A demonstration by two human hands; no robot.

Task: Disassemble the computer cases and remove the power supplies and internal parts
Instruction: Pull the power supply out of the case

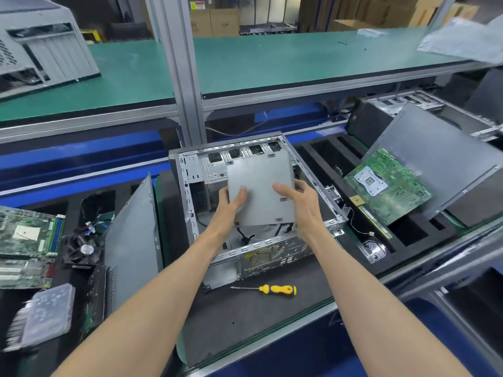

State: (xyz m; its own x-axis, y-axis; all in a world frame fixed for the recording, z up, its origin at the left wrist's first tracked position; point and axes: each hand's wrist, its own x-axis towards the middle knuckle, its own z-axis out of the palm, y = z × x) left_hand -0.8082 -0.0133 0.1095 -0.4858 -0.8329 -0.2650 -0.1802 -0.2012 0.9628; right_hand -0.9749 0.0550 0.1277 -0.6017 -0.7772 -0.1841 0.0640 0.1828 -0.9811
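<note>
I see a dark mat (245, 322) carrying the open computer case (190, 213), yellow screwdriver (277, 289) just in front of it. Foam tray (340, 159) on the right holds a motherboard (386, 186) (tilted). Green shelf (245, 61) above carries another case (40, 44).

Both hands (265, 202) hold a grey power supply (261, 189) above the open case (190, 191).
</note>
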